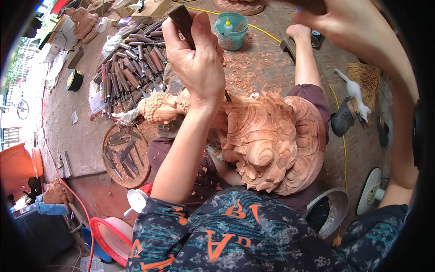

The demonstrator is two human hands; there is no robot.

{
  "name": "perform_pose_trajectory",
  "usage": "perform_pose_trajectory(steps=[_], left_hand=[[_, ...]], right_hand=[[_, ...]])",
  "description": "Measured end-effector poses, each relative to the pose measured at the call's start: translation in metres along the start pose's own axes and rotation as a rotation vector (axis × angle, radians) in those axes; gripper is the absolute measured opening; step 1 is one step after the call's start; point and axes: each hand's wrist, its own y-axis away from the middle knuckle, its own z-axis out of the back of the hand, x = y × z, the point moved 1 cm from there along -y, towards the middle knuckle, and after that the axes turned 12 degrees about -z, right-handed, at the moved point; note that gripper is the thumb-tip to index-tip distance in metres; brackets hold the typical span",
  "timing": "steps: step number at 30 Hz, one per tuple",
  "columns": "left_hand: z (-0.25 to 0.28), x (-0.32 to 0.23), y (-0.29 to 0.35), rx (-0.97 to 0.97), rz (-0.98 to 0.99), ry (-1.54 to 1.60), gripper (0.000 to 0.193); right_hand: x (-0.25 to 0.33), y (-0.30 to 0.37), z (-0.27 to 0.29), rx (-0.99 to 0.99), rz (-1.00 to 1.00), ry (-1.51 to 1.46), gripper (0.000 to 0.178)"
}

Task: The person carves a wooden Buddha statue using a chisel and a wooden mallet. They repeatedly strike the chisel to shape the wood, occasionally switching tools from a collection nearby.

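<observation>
My left hand (197, 63) is closed round the dark wooden handle of a chisel (182, 25). The chisel's narrow blade points down, its tip at the upper edge of a reddish wood carving (258, 136). This carving, with swirling relief and a curly-textured head end (161, 108) at the left, lies across my lap between my legs. High at the upper right, my right hand (337, 22) grips a dark brown wooden mallet (312, 5), mostly cut off by the frame's edge. The mallet is apart from the chisel.
Many carving tools (131, 72) lie heaped left of the carving; a round tray (131, 181) holds more blades. Beyond are a teal bucket (233, 38) and wood chips. To the right are a white cat (355, 93), a straw broom (369, 77) and a black clog (342, 122).
</observation>
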Motion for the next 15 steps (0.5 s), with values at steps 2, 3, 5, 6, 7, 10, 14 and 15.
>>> perform_pose_trajectory(steps=[2, 3, 5, 6, 7, 10, 14, 15], left_hand=[[0.002, 0.001, 0.001, -0.025, -0.001, -0.015, 0.017], [0.004, 0.003, 0.001, -0.010, -0.006, 0.004, 0.018], [0.005, 0.005, -0.001, 0.024, -0.018, 0.044, 0.019], [0.006, 0.004, -0.003, 0.033, 0.018, 0.065, 0.019], [0.007, 0.004, -0.003, 0.036, 0.026, 0.065, 0.019], [0.005, 0.004, -0.003, 0.028, 0.023, 0.080, 0.018], [0.009, 0.004, -0.004, 0.063, 0.036, 0.127, 0.016], [0.007, 0.003, -0.004, 0.048, 0.046, 0.132, 0.015]], right_hand=[[0.012, 0.000, -0.005, -0.073, 0.128, 0.065, 0.047], [0.015, 0.000, -0.008, -0.109, 0.171, 0.078, 0.047], [0.021, 0.003, -0.013, -0.166, 0.228, 0.106, 0.047], [0.023, 0.004, -0.014, -0.183, 0.246, 0.113, 0.048], [0.025, 0.005, -0.013, -0.197, 0.261, 0.126, 0.048], [0.026, 0.002, -0.012, -0.229, 0.281, 0.120, 0.049], [0.031, 0.011, -0.021, -0.304, 0.349, 0.200, 0.051], [0.031, 0.012, -0.022, -0.319, 0.364, 0.218, 0.051]])
